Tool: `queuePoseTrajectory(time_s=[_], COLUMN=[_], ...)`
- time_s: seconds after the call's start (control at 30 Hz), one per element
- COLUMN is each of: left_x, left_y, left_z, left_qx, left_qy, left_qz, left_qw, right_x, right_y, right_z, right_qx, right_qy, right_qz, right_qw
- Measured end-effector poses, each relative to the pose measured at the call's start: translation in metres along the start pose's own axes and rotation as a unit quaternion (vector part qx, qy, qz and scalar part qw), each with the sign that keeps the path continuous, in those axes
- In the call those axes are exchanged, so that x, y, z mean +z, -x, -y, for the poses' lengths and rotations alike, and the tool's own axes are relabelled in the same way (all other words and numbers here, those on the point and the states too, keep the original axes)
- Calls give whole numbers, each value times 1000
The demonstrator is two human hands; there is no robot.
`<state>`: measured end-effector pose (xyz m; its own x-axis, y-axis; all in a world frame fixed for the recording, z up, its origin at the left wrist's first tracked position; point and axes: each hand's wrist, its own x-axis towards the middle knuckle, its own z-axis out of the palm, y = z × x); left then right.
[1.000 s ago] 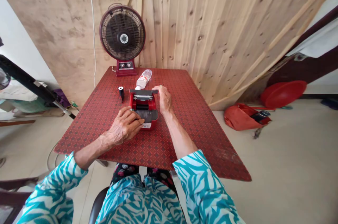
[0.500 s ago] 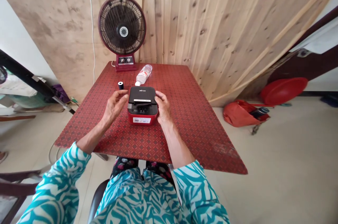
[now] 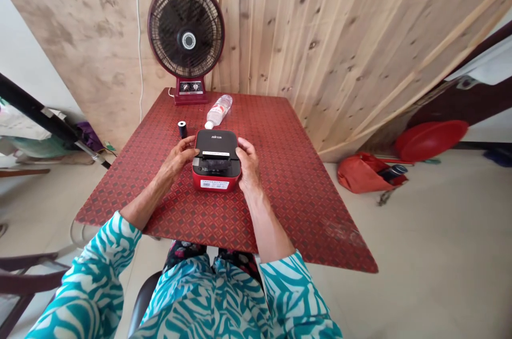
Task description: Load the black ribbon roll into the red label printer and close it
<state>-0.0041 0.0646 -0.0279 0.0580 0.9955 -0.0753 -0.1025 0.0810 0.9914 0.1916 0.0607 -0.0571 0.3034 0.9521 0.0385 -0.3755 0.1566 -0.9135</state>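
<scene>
Head view: small red box-shaped printer with black closed lid (image 3: 216, 160) sits on red patterned table (image 3: 280, 168), near its front centre. Left hand (image 3: 178, 156) grips its left side, right hand (image 3: 247, 163) its right side. Black roll (image 3: 182, 129) stands just behind, apart.

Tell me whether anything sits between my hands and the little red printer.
Nothing visible does. The left hand and the right hand each touch a side of the printer. The black roll and the bottle are farther back on the table, not in between.
</scene>
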Motion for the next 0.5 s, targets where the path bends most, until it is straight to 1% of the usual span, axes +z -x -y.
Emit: queuePoseTrajectory(time_s=[0.1,0.2,0.37,0.43,0.5], left_x=[-2,0,6,6,2], left_y=[-4,-4,7,12,14], left_z=[8,15,22,24,27], left_qx=[21,30,26,32,40], left_qy=[4,17,63,74,80], left_qz=[18,20,4,18,46], left_qw=[1000,999,998,997,995], right_x=[-4,-7,-7,-7,-9], right_y=[1,2,4,5,7], right_z=[0,-2,-13,-18,-24], right_qx=[-15,-21,-16,-16,-24], right_qy=[14,24,50,51,49], right_qz=[23,27,0,-19,-28], right_qw=[1000,999,999,998,998])
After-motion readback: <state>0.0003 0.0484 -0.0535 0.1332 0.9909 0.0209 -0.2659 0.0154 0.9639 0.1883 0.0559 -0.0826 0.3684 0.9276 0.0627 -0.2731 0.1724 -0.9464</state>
